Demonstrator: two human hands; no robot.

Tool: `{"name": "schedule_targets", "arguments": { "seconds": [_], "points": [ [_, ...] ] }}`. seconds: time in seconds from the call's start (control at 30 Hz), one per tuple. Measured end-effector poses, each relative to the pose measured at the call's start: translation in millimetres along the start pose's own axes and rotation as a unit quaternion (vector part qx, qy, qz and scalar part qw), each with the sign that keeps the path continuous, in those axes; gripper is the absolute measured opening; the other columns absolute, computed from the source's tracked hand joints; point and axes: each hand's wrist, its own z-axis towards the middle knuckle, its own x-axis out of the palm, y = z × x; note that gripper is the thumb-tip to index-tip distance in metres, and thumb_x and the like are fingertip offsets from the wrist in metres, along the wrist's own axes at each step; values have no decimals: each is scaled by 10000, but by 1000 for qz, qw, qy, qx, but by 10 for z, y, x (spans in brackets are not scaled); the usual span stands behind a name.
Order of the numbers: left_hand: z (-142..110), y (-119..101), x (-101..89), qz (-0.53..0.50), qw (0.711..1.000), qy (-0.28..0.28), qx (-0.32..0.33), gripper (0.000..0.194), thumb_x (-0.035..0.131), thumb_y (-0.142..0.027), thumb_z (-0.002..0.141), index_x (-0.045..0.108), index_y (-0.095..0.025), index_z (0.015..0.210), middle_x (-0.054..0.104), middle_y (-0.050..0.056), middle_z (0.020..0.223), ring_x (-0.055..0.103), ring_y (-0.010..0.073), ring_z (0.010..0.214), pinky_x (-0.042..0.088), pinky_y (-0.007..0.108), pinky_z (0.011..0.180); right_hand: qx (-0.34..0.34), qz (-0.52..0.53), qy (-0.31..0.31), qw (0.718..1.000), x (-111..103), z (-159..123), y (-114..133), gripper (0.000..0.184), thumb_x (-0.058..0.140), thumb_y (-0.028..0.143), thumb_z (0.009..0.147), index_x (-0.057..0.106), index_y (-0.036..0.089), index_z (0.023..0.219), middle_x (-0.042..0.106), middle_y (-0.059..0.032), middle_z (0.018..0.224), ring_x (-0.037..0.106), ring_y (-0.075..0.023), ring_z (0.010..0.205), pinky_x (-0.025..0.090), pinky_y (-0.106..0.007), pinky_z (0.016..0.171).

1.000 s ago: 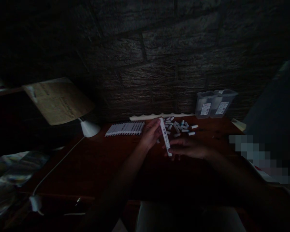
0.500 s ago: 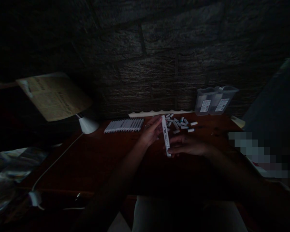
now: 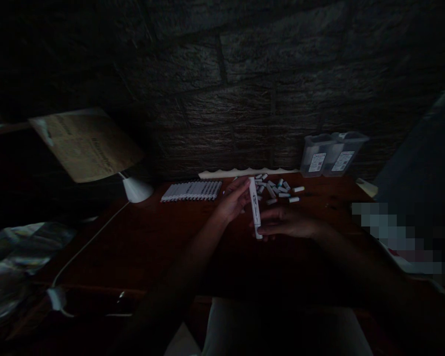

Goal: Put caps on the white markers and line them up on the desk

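A white marker with dark printing stands nearly upright in the view between my two hands, above the table. Around its upper part my left hand is closed, the thumb near the top end. My right hand pinches the lower end between thumb and fingers. Behind them lies a loose heap of white marker caps, some with coloured ends and partly hidden by my left hand. To the left, several white markers lie side by side in a neat row.
Two clear plastic containers with labels stand against the dark brick wall at the back right. A lamp with a paper shade stands on the wooden table at the left. Its cord runs over the table's front edge. Crumpled plastic lies far left.
Both hands keep their hold on the marker with hardly any movement. The whole view has shifted very slightly, so the lamp and containers sit a little further right.
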Motion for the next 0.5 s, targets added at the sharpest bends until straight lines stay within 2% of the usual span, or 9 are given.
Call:
{"name": "schedule_targets", "arguments": {
  "seconds": [0.13,0.2,0.23,0.3,0.37,0.43,0.5],
  "points": [
    [6,-46,5,-19,1000,-11,-5,256,838,-316,708,735,-202,914,696,8,787,626,115,667,533,245,620,-14,16,-14,1000,-48,-23,36,370,766,428,772,722,192,1053,732,-21,897,646,-120,738,514,-241,668],
    [28,-83,-9,-32,999,-18,1,279,834,-295,710,737,-205,956,668,-13,755,575,77,605,520,224,608,-31,52,-79,995,-139,-34,42,385,808,414,720,718,196,1024,713,-4,853,624,-112,704,498,-230,633],
    [42,-99,-21,-36,999,-23,9,294,836,-287,703,739,-206,968,650,-23,732,540,58,569,502,206,588,-41,80,-134,987,-199,-37,39,403,824,417,696,714,207,1021,704,4,843,612,-107,688,482,-220,604],
    [67,-110,-49,-22,999,-34,23,302,847,-272,681,746,-199,956,607,-43,666,470,34,511,454,176,539,-63,137,-275,950,-331,-37,26,423,837,451,663,702,230,998,676,24,803,575,-97,639,437,-206,539],
    [73,-78,-70,45,998,-38,32,282,854,-274,666,756,-185,915,568,-52,587,436,37,476,390,165,481,-87,170,-402,895,-446,-34,18,410,838,503,641,679,228,900,620,41,716,518,-89,577,394,-208,495],
    [46,5,-68,156,987,-15,44,239,854,-275,660,764,-179,860,596,-30,575,475,64,483,369,178,461,-117,180,-479,851,-514,-36,31,432,841,553,612,624,214,767,552,49,644,454,-79,528,364,-217,472],
    [-10,126,-39,271,959,36,79,182,846,-263,665,770,-192,815,685,17,672,564,105,558,413,202,500,-150,178,-503,832,-528,-46,66,475,839,589,596,579,204,697,519,48,630,410,-68,508,341,-220,460]
  ]
}}
